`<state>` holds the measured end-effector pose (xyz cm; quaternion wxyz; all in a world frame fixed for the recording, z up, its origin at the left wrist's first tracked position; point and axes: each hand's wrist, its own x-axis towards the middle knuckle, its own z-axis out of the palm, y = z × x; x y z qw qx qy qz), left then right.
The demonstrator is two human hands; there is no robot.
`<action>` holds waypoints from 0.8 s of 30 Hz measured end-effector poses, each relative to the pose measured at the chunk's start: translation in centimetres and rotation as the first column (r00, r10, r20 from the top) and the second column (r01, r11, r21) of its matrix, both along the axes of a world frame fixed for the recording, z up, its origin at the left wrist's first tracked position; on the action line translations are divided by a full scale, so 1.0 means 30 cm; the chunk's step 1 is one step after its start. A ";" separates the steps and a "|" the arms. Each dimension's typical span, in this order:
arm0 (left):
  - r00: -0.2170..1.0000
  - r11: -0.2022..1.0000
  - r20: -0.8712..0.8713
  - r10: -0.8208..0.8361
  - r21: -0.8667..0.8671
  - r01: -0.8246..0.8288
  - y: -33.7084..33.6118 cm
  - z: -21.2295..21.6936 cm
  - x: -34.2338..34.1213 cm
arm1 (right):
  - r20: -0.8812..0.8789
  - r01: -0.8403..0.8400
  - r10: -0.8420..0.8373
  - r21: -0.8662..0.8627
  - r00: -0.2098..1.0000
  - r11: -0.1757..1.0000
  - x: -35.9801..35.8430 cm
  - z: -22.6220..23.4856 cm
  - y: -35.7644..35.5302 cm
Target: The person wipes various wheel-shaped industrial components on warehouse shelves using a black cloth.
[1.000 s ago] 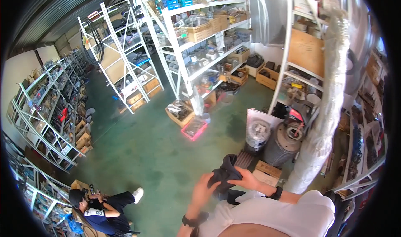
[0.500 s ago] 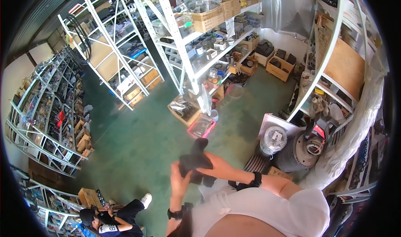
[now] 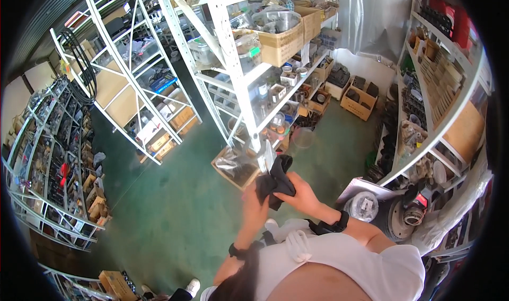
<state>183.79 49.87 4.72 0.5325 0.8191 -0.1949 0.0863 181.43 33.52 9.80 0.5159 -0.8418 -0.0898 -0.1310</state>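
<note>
Obs. from my spot: grn floor [image 3: 159, 216], tall wht metal rack [image 3: 233, 62] ahead of person [image 3: 307, 282], wht top [image 3: 389, 261] on same, then open cardboard box [image 3: 227, 177] on floor by rack's foot. L hand [image 3: 256, 208] (blurred) & R hand [image 3: 304, 197] up in front of body, close tog., each clamped on one bunched blk cloth [image 3: 278, 178], held betw. them in mid-air. Smallest noted: blk wristband [image 3: 338, 225], R wrist.

Cloth [image 3: 276, 182]: blk, prob. plain (blurry) | flr [image 3: 159, 211]: grn | shelf frame [image 3: 242, 89]: wht | carton [image 3: 281, 47]: tan | shirt [image 3: 371, 253]: wht
</note>
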 end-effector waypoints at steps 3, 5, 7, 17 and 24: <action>0.999 0.999 -0.032 0.009 -0.034 -0.010 -0.013 0.025 0.104 | 0.050 0.034 -0.034 0.010 0.998 0.999 0.104 0.001 0.013; 0.998 0.997 -0.003 0.065 0.043 -0.065 -0.002 -0.007 0.145 | 0.019 0.033 -0.033 0.029 0.999 0.999 0.155 -0.020 0.024; 1.000 0.998 -0.001 0.027 0.056 -0.027 -0.011 -0.009 0.154 | -0.050 0.042 -0.039 0.060 0.998 0.997 0.157 -0.053 0.016; 0.957 0.960 0.118 0.265 0.055 -0.273 -0.099 0.234 0.428 | 0.103 0.014 -0.025 0.110 0.994 0.994 0.552 0.042 -0.040; 0.782 0.887 0.459 0.421 -0.027 -0.461 -0.087 0.448 0.748 | 0.391 -0.068 -0.032 0.240 0.920 0.968 0.904 0.258 0.040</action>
